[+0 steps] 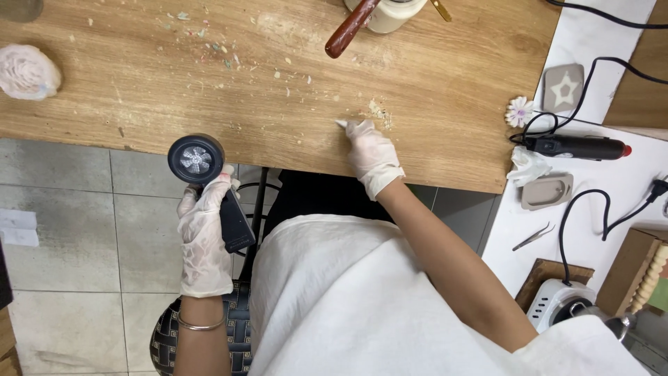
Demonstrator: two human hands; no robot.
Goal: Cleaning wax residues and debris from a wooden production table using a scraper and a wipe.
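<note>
My left hand (203, 237), in a thin white glove, grips the handle of a black heat gun (197, 161). Its round nozzle faces up at me, just off the near edge of the wooden table (139, 83). My right hand (371, 154), also gloved, rests on the tabletop near that edge, fingers bunched, with one fingertip pressing on the wood beside a small heap of pale crumbs (379, 111). Nothing is visibly held in it.
Coloured flecks are strewn over the table. A pale pink lump (26, 71) lies at far left, and a brown-handled tool (350, 28) leans on a white jar at the top. On the white side surface at right are a black corded tool (574, 146), grey moulds (548, 191), tweezers (532, 237) and a small flower (519, 111).
</note>
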